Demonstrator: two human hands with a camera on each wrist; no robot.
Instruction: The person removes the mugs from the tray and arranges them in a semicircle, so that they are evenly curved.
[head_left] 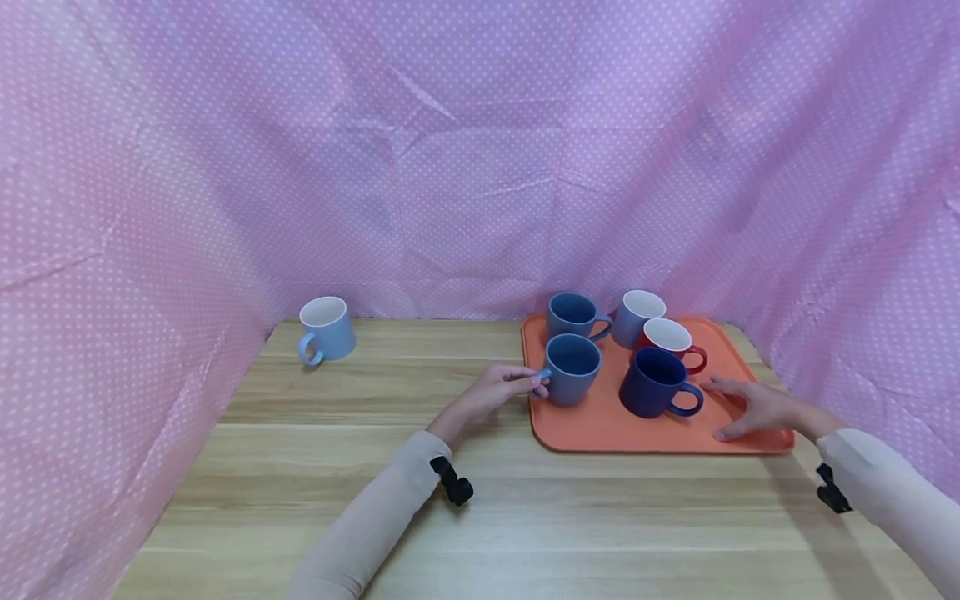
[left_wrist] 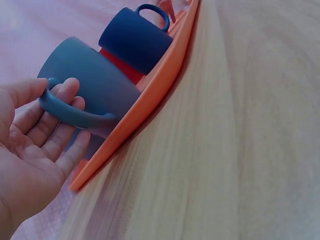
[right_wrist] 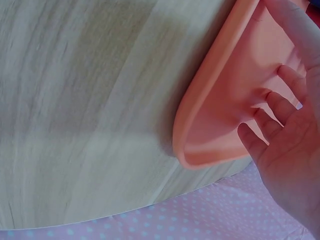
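Note:
A grey-blue mug (head_left: 572, 375) stands upright at the front left of the orange tray (head_left: 600, 433). My left hand (head_left: 504, 390) holds its handle, which faces left; in the left wrist view the left hand (left_wrist: 40, 145) has thumb and fingers around the handle (left_wrist: 75, 116). Over the tray's right part, my right hand (head_left: 753, 408) is spread beside the dark blue mug (head_left: 651, 385), holding nothing. In the right wrist view the right hand (right_wrist: 287, 125) has its fingers apart above the tray (right_wrist: 210, 135).
Also on the tray are another grey-blue mug (head_left: 572, 313), a white-lined blue-grey mug (head_left: 633, 321) and a red mug (head_left: 666, 335). A light blue mug (head_left: 333, 333) stands at the table's back left. Pink dotted cloth (head_left: 450, 208) hangs behind.

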